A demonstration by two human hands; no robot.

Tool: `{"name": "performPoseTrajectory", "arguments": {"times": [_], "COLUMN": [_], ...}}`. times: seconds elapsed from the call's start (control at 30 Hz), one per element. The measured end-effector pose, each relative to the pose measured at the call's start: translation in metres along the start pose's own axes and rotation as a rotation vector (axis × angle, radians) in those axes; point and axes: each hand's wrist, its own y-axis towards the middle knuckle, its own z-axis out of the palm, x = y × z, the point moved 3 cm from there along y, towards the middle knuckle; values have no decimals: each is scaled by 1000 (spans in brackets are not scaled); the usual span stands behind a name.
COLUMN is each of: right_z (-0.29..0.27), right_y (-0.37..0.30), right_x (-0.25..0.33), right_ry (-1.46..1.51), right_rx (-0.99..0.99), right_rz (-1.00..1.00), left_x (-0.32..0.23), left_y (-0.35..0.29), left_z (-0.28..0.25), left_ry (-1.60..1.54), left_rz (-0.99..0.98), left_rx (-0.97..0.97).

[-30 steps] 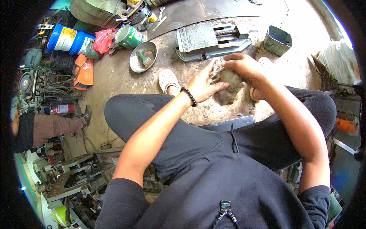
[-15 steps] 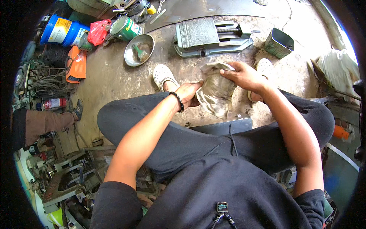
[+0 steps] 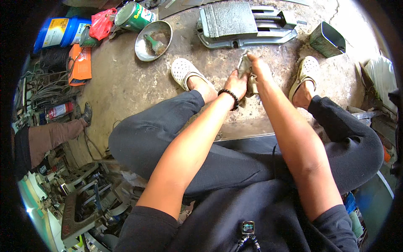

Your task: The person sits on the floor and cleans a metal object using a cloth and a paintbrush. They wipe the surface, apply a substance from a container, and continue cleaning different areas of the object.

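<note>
A dirty, off-white rag [image 3: 252,86] is bunched up between my two hands, above the floor between my feet. My left hand [image 3: 237,84], with a black bead bracelet at the wrist, is closed on its left side. From the right, my right hand [image 3: 261,69] grips the cloth close beside it, and part of the rag pokes out past the fingers. Most of the fingertips are hidden by the hands and folds. Just beyond lies a grey metal machine vise [image 3: 228,23] with a threaded screw, its flat top streaked and wet-looking.
Left of the vise sits a metal bowl [image 3: 142,49] holding a green-handled brush [image 3: 156,43]. A dark square container [image 3: 327,40] stands to the right. Paint can [image 3: 136,16], blue buckets [image 3: 54,31] and an orange box [image 3: 80,65] line the left. Another person's leg [image 3: 54,134] reaches in there.
The rag was spread and hanging between my hands; now it is crumpled small. My hands have come closer together and moved forward, nearer the vise. The view has shifted too.
</note>
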Motion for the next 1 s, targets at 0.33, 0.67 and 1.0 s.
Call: {"name": "performPoseTrajectory", "arguments": {"times": [0.33,0.67,1.0], "right_z": [32,69,122], "right_y": [73,139,132], "right_x": [-28,-9,-22], "right_ry": [532,750,657], "right_rx": [-105,-8,53], "right_rz": [-61,-234,-224], "left_x": [29,10,35], "left_y": [102,155,151], "left_z": [1,-18,-59], "left_ry": [-54,145,60], "left_rz": [204,266,158], "left_rx": [151,-39,-85]}}
